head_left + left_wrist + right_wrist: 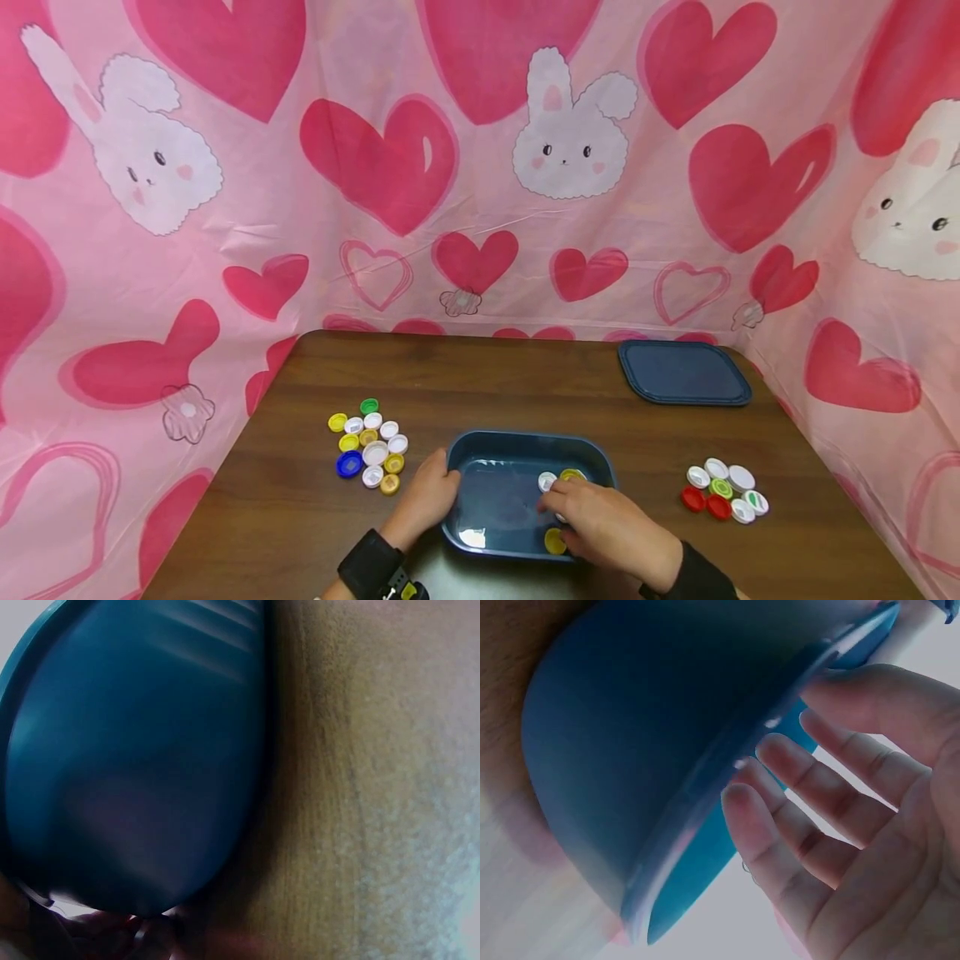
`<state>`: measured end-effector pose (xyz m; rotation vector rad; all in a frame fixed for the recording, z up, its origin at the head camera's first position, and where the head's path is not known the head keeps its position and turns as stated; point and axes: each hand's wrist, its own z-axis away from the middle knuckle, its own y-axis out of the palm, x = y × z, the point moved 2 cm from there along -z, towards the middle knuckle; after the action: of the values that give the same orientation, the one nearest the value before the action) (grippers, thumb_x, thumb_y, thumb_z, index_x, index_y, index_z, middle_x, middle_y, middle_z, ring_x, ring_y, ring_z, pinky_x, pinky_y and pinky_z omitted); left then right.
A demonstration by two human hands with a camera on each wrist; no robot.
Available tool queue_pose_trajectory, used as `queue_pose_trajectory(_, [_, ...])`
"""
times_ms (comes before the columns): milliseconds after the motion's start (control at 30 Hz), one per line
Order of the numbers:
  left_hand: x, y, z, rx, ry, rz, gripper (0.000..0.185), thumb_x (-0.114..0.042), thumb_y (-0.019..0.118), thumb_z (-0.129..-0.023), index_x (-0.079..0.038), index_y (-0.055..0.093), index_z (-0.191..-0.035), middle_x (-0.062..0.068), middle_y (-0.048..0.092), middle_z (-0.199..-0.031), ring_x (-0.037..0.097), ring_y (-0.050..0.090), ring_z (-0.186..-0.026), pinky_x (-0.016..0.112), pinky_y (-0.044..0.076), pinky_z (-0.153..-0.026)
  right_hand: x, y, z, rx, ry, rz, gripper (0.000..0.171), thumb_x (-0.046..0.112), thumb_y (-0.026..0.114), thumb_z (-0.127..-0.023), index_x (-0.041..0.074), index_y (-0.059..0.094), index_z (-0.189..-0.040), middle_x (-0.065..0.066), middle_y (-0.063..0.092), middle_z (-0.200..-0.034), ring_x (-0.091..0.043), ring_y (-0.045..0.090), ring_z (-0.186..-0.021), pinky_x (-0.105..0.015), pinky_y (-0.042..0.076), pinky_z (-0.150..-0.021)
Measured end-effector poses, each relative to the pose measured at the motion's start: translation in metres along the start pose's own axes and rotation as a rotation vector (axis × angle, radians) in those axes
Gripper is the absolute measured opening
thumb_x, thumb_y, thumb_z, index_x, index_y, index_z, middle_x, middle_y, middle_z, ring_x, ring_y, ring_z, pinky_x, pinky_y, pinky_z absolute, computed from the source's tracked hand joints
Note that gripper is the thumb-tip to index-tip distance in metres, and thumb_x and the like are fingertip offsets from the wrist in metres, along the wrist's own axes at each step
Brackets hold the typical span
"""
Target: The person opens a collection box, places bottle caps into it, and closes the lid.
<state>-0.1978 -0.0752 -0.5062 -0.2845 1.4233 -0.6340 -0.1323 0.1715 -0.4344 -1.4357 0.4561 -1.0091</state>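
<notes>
A dark blue rectangular plastic tub [487,454] with rounded corners sits on the near middle of the brown wooden worktop [465,375], and inside it lie a white bottle cap [547,481] and a yellow-green bottle cap [573,475] near its right end, with another yellow bottle cap [555,542] against its near wall. The right hand [600,521] reaches into the tub over its near right rim, its fingers [810,825] loose and spread, their tips at the white cap; whether they pinch it cannot be told. The left hand [427,498] rests against the tub's left wall with its fingers curled round the rim, holding it. Left of the tub, close beside that hand, lies a cluster of yellow, white, green, gold and blue bottle caps [369,446]. To the right, well apart from the tub, sits a smaller cluster of white, red and green bottle caps [723,490]. A flat dark blue plastic lid [682,372] lies at the far right corner. A pink curtain printed with hearts and white rabbits [480,167] encloses the worktop.
</notes>
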Motion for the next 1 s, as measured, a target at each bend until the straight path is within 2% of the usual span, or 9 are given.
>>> queue_pose_trajectory(100, [0.000,-0.001,0.000,-0.006,0.009,-0.006,0.039,-0.010,0.050,-0.099,0.009,0.051,-0.133,0.019,0.060,-0.119,0.030,0.058,-0.105,0.059,0.049,-0.097,-0.001,-0.003,0.002,-0.021,0.005,-0.029,0.030,0.013,0.078,-0.086,0.018,0.070,-0.114,0.004,0.067,-0.109,-0.006,0.057,-0.090,-0.031,0.058,-0.076])
queue_pose_trajectory(267, [0.002,-0.002,0.000,-0.004,0.013,-0.014,0.040,-0.009,0.049,-0.099,0.009,0.051,-0.134,0.020,0.060,-0.120,0.031,0.058,-0.107,0.060,0.048,-0.098,-0.006,-0.011,0.010,-0.127,-0.014,-0.028,0.034,0.014,0.081,-0.084,0.015,0.069,-0.115,0.001,0.067,-0.107,-0.009,0.059,-0.091,-0.029,0.058,-0.072])
queue_pose_trajectory(467, [0.001,-0.001,0.000,-0.005,0.022,-0.018,0.039,-0.009,0.049,-0.099,0.009,0.051,-0.133,0.020,0.060,-0.120,0.031,0.058,-0.108,0.059,0.048,-0.098,-0.025,-0.028,0.021,-0.245,0.073,0.026,0.037,0.012,0.082,-0.083,0.014,0.068,-0.117,0.000,0.066,-0.109,-0.012,0.061,-0.092,-0.032,0.058,-0.074])
queue_pose_trajectory(733, [0.001,-0.003,-0.001,-0.019,0.022,-0.032,0.038,-0.010,0.050,-0.098,0.009,0.052,-0.131,0.020,0.061,-0.120,0.031,0.059,-0.107,0.059,0.048,-0.098,-0.081,-0.048,0.051,-0.398,0.215,0.066,0.039,0.006,0.082,-0.081,0.008,0.068,-0.117,-0.003,0.067,-0.109,-0.017,0.066,-0.093,-0.038,0.057,-0.076])
queue_pose_trajectory(867, [0.000,-0.003,-0.001,-0.003,0.005,-0.019,0.039,-0.010,0.049,-0.099,0.010,0.050,-0.133,0.020,0.060,-0.121,0.029,0.058,-0.105,0.058,0.050,-0.097,-0.115,-0.049,0.068,-0.399,0.290,0.028,0.038,0.004,0.080,-0.080,0.004,0.067,-0.116,-0.008,0.067,-0.109,-0.025,0.066,-0.092,-0.044,0.057,-0.076])
queue_pose_trajectory(1000, [0.000,-0.002,-0.001,0.007,0.002,-0.019,0.038,-0.010,0.049,-0.100,0.010,0.050,-0.132,0.020,0.059,-0.120,0.029,0.057,-0.103,0.057,0.050,-0.096,-0.144,-0.040,0.081,-0.392,0.317,0.047,0.039,0.002,0.080,-0.076,0.001,0.067,-0.113,-0.012,0.066,-0.108,-0.031,0.066,-0.094,-0.049,0.056,-0.078])
